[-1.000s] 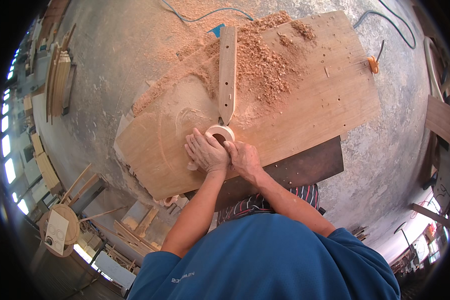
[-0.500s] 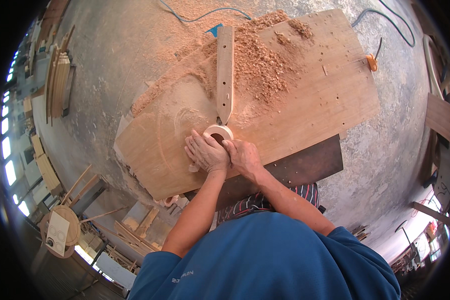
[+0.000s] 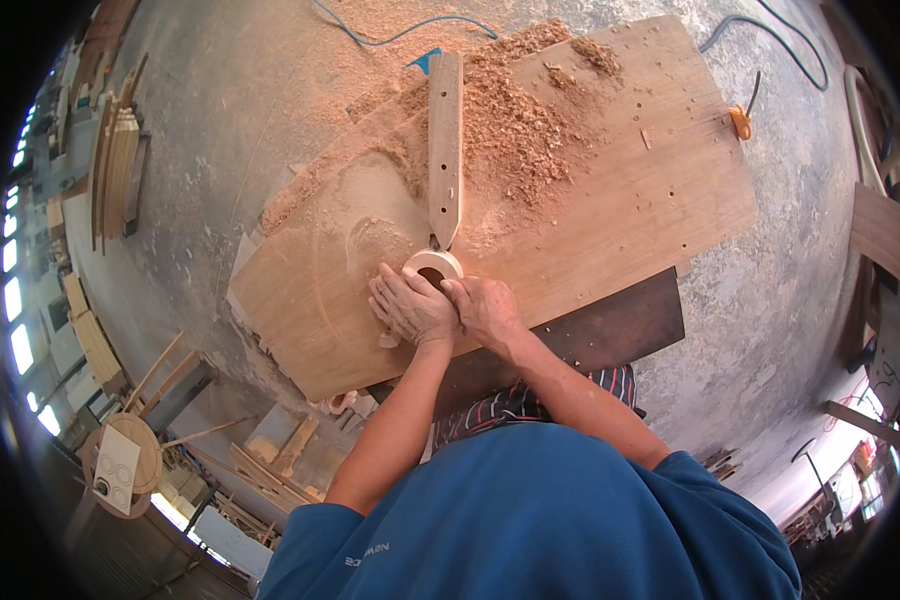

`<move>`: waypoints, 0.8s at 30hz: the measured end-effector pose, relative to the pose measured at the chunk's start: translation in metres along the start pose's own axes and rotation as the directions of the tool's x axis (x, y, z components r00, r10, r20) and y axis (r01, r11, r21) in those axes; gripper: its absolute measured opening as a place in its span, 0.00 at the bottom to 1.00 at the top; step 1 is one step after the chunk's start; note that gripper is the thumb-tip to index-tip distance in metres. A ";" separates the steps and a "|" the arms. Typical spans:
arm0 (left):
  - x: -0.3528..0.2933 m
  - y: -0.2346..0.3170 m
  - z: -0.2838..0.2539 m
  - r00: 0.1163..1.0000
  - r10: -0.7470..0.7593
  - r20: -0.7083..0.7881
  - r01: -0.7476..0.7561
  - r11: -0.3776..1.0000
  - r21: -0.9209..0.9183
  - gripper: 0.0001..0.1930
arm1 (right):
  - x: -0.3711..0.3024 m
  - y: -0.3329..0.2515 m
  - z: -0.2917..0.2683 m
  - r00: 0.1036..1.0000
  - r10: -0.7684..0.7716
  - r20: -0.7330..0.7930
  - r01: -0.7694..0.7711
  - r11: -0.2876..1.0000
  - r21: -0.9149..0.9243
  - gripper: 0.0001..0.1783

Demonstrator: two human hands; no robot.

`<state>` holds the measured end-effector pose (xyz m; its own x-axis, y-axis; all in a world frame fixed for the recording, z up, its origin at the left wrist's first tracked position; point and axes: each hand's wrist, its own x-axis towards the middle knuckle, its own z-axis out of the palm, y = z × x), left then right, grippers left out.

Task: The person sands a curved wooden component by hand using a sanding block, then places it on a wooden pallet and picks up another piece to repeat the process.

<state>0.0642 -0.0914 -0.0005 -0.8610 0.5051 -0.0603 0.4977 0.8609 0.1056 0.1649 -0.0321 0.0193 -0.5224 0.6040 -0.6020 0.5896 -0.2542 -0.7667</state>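
A pale wooden ring (image 3: 432, 257) with a dark hollow lies on the wooden board, at the near tip of a long pointed wooden bar (image 3: 445, 150). A small dark metal piece (image 3: 435, 242) shows between that tip and the ring. My left hand (image 3: 413, 308) presses along the ring's left and near side, its fingers together and pointing up to the left. On the near right side, my right hand (image 3: 485, 308) is closed, thumb against the ring and fingers curled. The hands meet at the wrist and thumb, hiding the ring's near part.
Wood shavings (image 3: 520, 130) are heaped on the board (image 3: 610, 210) right of the bar. A dark panel (image 3: 620, 325) juts out below the board's near edge. Cables (image 3: 800, 50) lie on the floor beyond. Stacked planks (image 3: 120, 180) stand at the left.
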 end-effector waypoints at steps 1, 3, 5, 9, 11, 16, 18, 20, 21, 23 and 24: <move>0.000 0.001 -0.001 1.000 -0.006 0.007 0.006 1.000 0.000 0.30 | 0.000 0.000 -0.001 1.000 -0.012 -0.006 0.012 1.000 -0.008 0.25; -0.001 0.002 -0.002 1.000 -0.023 0.013 0.023 1.000 -0.002 0.30 | 0.001 -0.001 -0.003 1.000 -0.010 0.004 0.010 1.000 -0.023 0.25; -0.001 0.002 -0.001 0.999 -0.044 0.014 0.044 0.999 -0.004 0.30 | 0.002 -0.004 -0.004 0.999 0.020 0.035 -0.018 0.999 -0.035 0.25; -0.001 0.007 -0.002 0.996 -0.083 0.018 0.083 0.996 -0.010 0.29 | 0.001 -0.003 -0.002 1.000 -0.016 -0.017 0.015 0.998 -0.058 0.25; -0.002 0.008 -0.002 0.997 -0.083 0.006 0.083 0.997 0.002 0.29 | 0.001 -0.001 0.000 0.999 -0.023 -0.031 0.021 0.998 -0.053 0.25; -0.003 0.011 -0.002 0.995 -0.091 -0.028 0.091 0.996 -0.003 0.28 | 0.001 0.006 0.006 0.993 -0.069 -0.093 0.062 0.995 -0.080 0.25; -0.003 0.011 -0.002 0.996 -0.086 -0.027 0.086 0.996 -0.003 0.27 | 0.001 0.004 0.005 0.993 -0.063 -0.099 0.052 0.993 -0.102 0.26; -0.003 0.010 -0.003 0.997 -0.068 -0.033 0.068 0.998 -0.006 0.27 | -0.001 0.002 0.004 0.992 -0.067 -0.109 0.052 0.989 -0.136 0.26; -0.003 0.005 -0.002 0.999 -0.010 -0.031 0.010 1.000 -0.006 0.26 | -0.002 0.000 0.004 0.992 -0.069 -0.104 0.055 0.990 -0.132 0.26; 0.001 -0.011 0.002 0.994 0.103 -0.029 -0.103 0.995 -0.005 0.26 | -0.004 -0.005 0.002 0.993 -0.077 -0.092 0.065 0.990 -0.126 0.26; 0.006 -0.014 -0.001 0.980 0.197 -0.014 -0.196 0.980 0.004 0.26 | -0.003 -0.005 0.000 0.993 -0.073 -0.096 0.060 0.990 -0.127 0.26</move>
<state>0.0518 -0.1004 -0.0018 -0.7478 0.6635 -0.0241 0.6575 0.7451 0.1116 0.1636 -0.0332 0.0250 -0.5021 0.6907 -0.5204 0.6306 -0.1195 -0.7669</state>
